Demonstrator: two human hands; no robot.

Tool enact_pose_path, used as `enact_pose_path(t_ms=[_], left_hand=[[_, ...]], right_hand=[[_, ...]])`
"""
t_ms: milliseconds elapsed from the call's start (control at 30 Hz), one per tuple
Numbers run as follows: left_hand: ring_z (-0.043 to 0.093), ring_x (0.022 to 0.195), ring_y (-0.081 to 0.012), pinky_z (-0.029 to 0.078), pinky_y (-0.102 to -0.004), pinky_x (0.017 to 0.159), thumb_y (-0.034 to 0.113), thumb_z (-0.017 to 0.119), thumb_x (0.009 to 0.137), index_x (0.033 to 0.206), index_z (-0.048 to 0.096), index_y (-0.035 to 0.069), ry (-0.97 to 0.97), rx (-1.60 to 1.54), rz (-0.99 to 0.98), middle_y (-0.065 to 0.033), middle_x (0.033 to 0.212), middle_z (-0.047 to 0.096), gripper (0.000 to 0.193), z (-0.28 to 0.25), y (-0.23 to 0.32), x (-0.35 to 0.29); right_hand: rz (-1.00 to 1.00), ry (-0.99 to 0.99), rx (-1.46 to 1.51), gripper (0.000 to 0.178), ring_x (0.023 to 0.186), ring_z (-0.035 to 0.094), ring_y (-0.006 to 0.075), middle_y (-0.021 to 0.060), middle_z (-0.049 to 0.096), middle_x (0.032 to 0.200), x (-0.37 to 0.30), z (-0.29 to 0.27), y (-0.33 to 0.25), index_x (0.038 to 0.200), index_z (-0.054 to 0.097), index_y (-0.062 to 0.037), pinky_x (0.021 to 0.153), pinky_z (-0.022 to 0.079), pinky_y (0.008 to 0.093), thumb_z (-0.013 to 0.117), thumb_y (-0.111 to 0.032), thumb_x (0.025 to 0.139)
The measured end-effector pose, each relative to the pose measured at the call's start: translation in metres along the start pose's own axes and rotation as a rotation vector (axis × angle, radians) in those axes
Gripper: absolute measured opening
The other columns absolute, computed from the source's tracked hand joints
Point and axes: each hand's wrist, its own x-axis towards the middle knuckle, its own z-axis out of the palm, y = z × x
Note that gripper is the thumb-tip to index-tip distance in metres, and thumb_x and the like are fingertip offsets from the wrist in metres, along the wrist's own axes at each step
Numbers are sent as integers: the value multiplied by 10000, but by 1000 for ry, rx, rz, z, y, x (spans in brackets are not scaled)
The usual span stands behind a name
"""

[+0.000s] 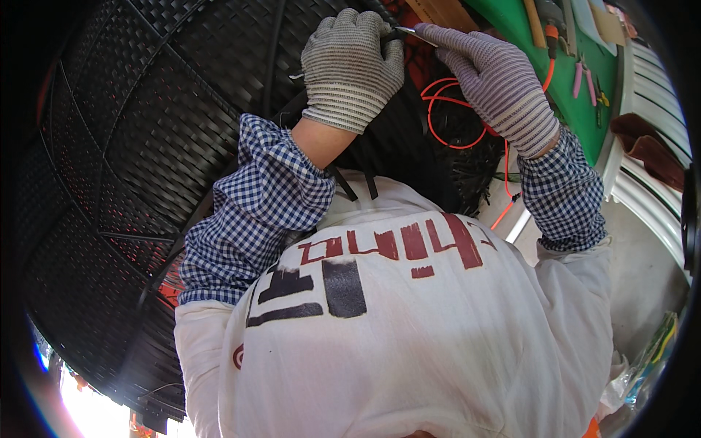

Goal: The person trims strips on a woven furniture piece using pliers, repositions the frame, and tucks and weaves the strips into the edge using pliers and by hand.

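A large curved piece of black woven wicker fills the left side of the head view. My left hand, in a grey striped knit glove, is closed against its upper part; what the fingers pinch is hidden. Black flat strips hang below that hand. My right hand, gloved alike, grips a slim metal tool, forefinger stretched along it. The tool's thin tip points left, close to my left thumb and fingertips. Its other end is covered by my palm.
A green-topped surface at the upper right carries pink-handled pliers or snips and a wooden-handled tool. An orange air hose coils between my hands. Behind it lies a heap of black strips. A brown object rests at far right.
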Motion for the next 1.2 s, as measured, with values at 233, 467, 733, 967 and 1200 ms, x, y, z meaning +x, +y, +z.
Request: enact_pose_path(t_ms=[233,467,733,967,1200], left_hand=[[624,812,-344,518,-462,714,165,770,776,875,615,63,-3,2,11,-139,836,597,210,0,-1,-1],[628,820,-345,522,-456,721,151,773,772,883,622,64,13,11,18,-142,845,605,206,-1,-3,-1],[678,760,-281,561,-419,691,268,821,799,905,737,108,121,89,162,-80,841,691,210,17,-24,-3],[700,794,-295,585,-423,724,265,804,806,931,760,105,71,116,81,-82,866,706,208,19,-25,4],[711,808,-272,587,-403,733,297,807,815,947,752,98,51,123,35,-81,876,713,245,18,-30,3]], right_hand=[[-14,2,-94,326,879,721,304,142,749,1043,2,1,-3,1323,693,-215,792,595,391,635,-181,1004],[86,6,-241,314,768,688,286,119,735,924,0,9,-9,1307,704,-240,723,584,396,642,-199,1002],[1,146,-35,191,553,583,239,137,602,683,11,8,-19,1131,720,-30,501,477,366,641,-143,999],[47,280,3,258,792,711,272,122,731,910,5,45,9,1234,724,-173,722,589,374,674,-215,984],[260,288,543,345,1003,725,244,177,742,1150,-6,37,6,1331,634,13,851,572,315,629,-94,1002]])
